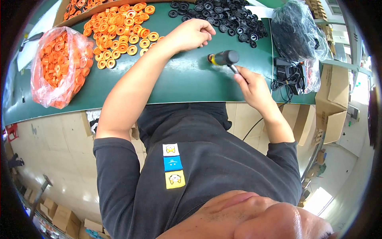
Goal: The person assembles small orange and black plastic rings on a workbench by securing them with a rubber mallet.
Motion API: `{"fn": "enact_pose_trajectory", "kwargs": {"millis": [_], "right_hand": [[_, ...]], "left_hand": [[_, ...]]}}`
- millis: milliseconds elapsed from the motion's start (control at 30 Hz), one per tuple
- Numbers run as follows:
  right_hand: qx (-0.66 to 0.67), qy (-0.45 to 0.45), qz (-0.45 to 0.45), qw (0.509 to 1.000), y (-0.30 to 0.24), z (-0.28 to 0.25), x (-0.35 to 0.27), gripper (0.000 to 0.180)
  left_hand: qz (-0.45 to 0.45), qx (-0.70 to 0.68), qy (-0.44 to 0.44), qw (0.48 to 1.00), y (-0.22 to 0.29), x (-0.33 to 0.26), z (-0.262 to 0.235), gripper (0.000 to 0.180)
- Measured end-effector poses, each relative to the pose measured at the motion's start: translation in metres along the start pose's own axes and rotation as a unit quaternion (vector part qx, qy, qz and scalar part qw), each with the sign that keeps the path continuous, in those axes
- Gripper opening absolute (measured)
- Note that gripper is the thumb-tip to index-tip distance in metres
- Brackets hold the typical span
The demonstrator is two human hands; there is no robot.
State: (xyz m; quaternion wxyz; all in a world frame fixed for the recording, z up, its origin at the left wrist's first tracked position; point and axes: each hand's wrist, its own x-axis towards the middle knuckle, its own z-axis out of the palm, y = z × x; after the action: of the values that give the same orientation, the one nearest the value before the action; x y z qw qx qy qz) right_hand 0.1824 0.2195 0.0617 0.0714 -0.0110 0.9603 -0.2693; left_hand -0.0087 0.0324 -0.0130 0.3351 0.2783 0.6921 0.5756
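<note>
In my right hand is the thin handle of a mallet with a dark cylindrical head. The head is over the green table, against or just above a small orange-and-dark round piece; whether they touch I cannot tell. My left hand is curled above the table, beside a heap of black round caps. Its fingers are bent inward, and anything inside them is hidden. Left of that forearm, orange ring-shaped parts lie spread and partly stacked.
A clear bag of orange parts stands at the left; a carton edge holds more behind. On the right are a clear bag with black contents and black adapters with cables. An opened cardboard box is beyond the right table edge.
</note>
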Motion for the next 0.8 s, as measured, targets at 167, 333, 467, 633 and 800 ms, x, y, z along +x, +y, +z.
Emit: {"fn": "enact_pose_trajectory", "kwargs": {"millis": [167,333,467,633,800], "right_hand": [[0.027,0.078,0.011,0.997,-0.002,0.002,0.002,0.022],[0.012,0.019,0.025,0.999,0.006,0.002,0.01,0.021],[0.056,0.054,0.059,0.995,0.02,-0.001,0.007,0.022],[-0.038,0.092,0.022,0.995,0.071,-0.011,0.014,0.024],[-0.107,0.088,-0.108,0.984,0.1,-0.019,0.017,0.025]], "left_hand": [[0.004,0.01,-0.003,1.0,0.001,-0.002,0.001,0.023],[0.013,0.048,-0.032,0.998,0.002,-0.003,-0.002,0.023],[0.132,0.265,-0.079,0.952,0.014,-0.016,0.003,0.036],[0.167,0.346,-0.064,0.921,0.018,-0.029,0.016,0.027],[0.168,0.355,-0.061,0.918,0.019,-0.027,0.01,0.023]]}}
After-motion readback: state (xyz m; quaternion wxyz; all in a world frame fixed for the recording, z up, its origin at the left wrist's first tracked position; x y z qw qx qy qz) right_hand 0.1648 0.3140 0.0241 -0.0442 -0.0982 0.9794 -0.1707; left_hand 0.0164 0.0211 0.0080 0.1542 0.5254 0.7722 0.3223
